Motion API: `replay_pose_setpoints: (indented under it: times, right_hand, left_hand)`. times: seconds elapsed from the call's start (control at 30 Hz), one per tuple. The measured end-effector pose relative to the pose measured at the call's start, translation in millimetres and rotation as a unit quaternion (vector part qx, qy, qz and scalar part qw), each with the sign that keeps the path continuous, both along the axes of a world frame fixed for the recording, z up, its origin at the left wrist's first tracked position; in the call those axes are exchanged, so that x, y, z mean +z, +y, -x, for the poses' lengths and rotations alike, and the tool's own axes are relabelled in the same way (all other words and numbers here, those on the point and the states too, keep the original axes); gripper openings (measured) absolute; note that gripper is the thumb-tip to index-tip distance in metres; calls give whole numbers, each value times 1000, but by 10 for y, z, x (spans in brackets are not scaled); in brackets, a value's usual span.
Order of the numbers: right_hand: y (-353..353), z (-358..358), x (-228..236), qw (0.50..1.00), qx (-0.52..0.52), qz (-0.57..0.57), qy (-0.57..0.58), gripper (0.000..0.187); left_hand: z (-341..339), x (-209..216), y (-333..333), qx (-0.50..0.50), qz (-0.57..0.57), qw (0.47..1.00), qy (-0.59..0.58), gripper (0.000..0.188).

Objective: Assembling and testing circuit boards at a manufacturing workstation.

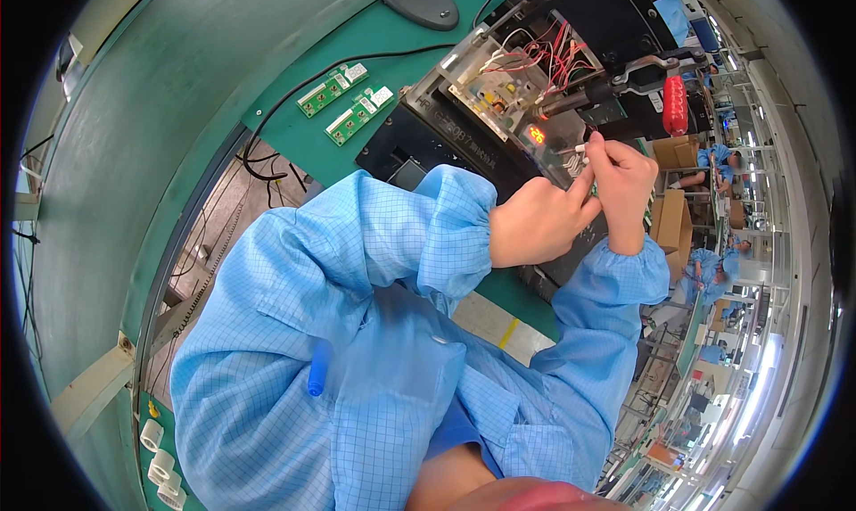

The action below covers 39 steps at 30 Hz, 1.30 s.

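My right hand (624,185) is closed in a pinch, fingertips beside small white connectors (575,161) at the front of a black test fixture (464,141). What lies between its fingertips is too small to make out. My left hand (542,221) reaches in from the left with its fingers drawn together, their tips meeting the right hand. Anything they grip is hidden. Just beyond them, orange-red lit digits (536,135) glow in the fixture. Behind these lies an exposed circuit board (499,92) with red and white wires (562,56).
A toggle clamp with a red handle (675,105) juts out at the fixture's right. Two green circuit boards (359,116) lie on the green table mat (299,141), near a black cable (383,54). Cardboard boxes (670,218) and co-workers are further right.
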State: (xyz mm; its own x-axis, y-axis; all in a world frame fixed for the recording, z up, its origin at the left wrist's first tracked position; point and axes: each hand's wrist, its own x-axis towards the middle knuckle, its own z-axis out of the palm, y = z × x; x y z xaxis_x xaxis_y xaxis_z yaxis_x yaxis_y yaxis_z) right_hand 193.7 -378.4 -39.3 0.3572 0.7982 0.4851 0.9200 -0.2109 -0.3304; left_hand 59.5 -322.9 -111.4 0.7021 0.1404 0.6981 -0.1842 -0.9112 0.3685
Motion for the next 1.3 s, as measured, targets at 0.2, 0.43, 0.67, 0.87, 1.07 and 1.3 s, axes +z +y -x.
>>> replay_pose_setpoints:
  times: [0.2,0.43,0.67,0.87,1.07,1.3]
  right_hand:
    - [18,9,-6,1000,11,9,-18,22]
    - [9,13,-38,1000,13,-26,-10,24]
    - [-20,-5,9,1000,5,-26,-12,21]
    - [5,-33,217,989,10,144,-5,14]
    - [149,-62,386,960,5,267,-87,21]
    - [277,-18,400,941,19,312,-133,18]
  left_hand:
    - [-12,-15,-7,-12,-1,999,39,33]
    - [6,-11,-11,-1,-12,999,34,32]
    - [21,3,-7,1,-2,1000,17,30]
    - [-6,-12,-10,-9,5,1000,6,30]
    - [12,15,-9,-13,10,999,32,27]
    - [-42,-59,-38,18,-12,999,27,30]
